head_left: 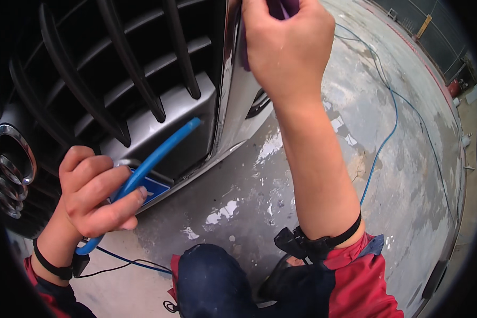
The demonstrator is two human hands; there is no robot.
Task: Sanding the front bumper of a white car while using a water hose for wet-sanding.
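Observation:
My left hand [98, 193] is closed around a blue hose [167, 148], whose free end points up and to the right across the lower part of a car's front grille [122, 50]. The hose's other part shows below the hand near the wrist. At the top, my right hand [289, 55] is bent closed on a purple cloth [245, 50] beside the silver edge strip [229, 69] of the grille. Much of the cloth lies behind the fingers or beyond the picture's top. Behind the blue hose sits a blue and white plate [156, 191].
Chrome rings [29, 159] stand out on the grille at the left. Wet grey floor [238, 185] with puddles lies below the car. A long thin blue hose [392, 114] runs over the floor at the right. My knee [209, 278] shows at the bottom.

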